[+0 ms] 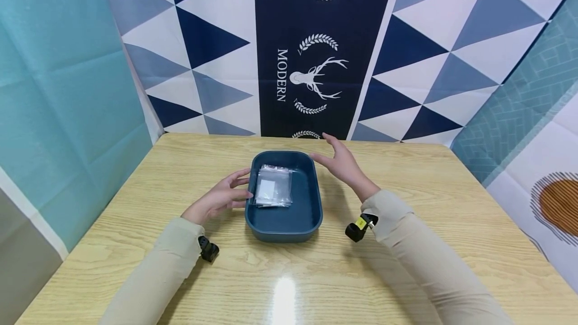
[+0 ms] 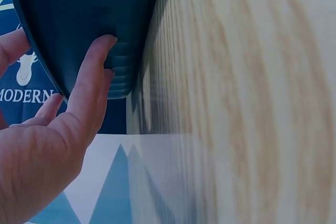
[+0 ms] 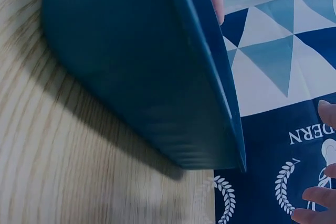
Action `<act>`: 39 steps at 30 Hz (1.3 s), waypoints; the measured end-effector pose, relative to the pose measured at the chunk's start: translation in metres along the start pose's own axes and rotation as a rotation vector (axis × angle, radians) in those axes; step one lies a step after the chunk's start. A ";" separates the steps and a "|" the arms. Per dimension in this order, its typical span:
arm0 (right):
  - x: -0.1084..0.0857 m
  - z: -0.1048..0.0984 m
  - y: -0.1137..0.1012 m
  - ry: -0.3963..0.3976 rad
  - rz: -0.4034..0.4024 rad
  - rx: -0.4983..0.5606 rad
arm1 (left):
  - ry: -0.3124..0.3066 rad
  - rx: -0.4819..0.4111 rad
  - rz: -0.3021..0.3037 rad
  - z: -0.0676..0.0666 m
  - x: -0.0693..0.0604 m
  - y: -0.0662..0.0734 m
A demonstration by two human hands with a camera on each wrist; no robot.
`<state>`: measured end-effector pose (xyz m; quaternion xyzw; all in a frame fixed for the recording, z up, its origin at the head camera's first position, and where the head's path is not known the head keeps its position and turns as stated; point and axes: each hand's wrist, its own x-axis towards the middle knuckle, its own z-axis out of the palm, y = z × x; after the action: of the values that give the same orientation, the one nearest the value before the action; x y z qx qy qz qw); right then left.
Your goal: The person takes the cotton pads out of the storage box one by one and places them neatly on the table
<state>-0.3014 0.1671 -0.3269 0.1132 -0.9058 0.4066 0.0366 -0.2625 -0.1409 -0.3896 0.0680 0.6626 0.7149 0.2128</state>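
The tabletop (image 1: 135, 214) is of light wood grain and carries a bright glare patch (image 1: 284, 297) toward its near side. Above it, the left sleeve (image 1: 149, 270) and the right sleeve (image 1: 433, 260) extend inward from the near side. A black wrist device (image 1: 209, 251) is worn at the left cuff; a second black unit (image 1: 356, 231), with a yellow label, is worn at the right cuff.

The blue bin (image 1: 284, 236) rests on the tabletop, about midway between its left and right edges and closer to the far edge. The left hand (image 1: 217, 198) is at the outer left wall of the bin. Its fingers are extended, slightly bent and spaced apart; the fingertips lie against the wall without wrapping round it.

Inside the bin, clear plastic bags (image 1: 282, 187) lie flat in a stack beside the left wall. A white rectangle (image 1: 267, 190) shows through the film; whether it is a label or an insert cannot be determined.

The right hand (image 1: 345, 164) is at the far right corner of the bin, thumb and fingers spread, grasping nothing. The right wrist view shows a gap between these fingers and the rim.

Beyond the far edge of the tabletop hangs a patterned backdrop (image 1: 221, 39) with a dark central panel bearing a white deer head (image 1: 311, 78) and the word "MODERN".
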 end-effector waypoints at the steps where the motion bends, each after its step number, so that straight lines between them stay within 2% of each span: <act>1: 0.001 0.001 -0.001 -0.002 0.002 0.009 | 0.003 0.001 -0.002 0.000 0.000 0.000; 10: 0.010 0.008 -0.009 -0.035 0.047 0.111 | 0.002 -0.009 -0.014 -0.001 -0.001 0.001; 14: 0.016 0.010 -0.011 -0.052 0.060 0.194 | 0.010 -0.008 -0.018 -0.002 0.001 0.000; 22: 0.024 0.021 -0.020 -0.020 0.095 0.365 | 0.014 -0.009 -0.009 -0.002 0.003 -0.002; 31: 0.033 0.039 -0.030 -0.050 0.184 0.529 | 0.015 -0.013 -0.012 0.000 0.002 -0.001; 39: 0.035 0.057 -0.038 -0.079 0.200 0.716 | 0.024 -0.014 -0.014 0.000 0.002 -0.001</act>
<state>-0.3255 0.0945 -0.3315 0.0454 -0.7136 0.6944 -0.0802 -0.2644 -0.1404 -0.3907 0.0533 0.6606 0.7187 0.2105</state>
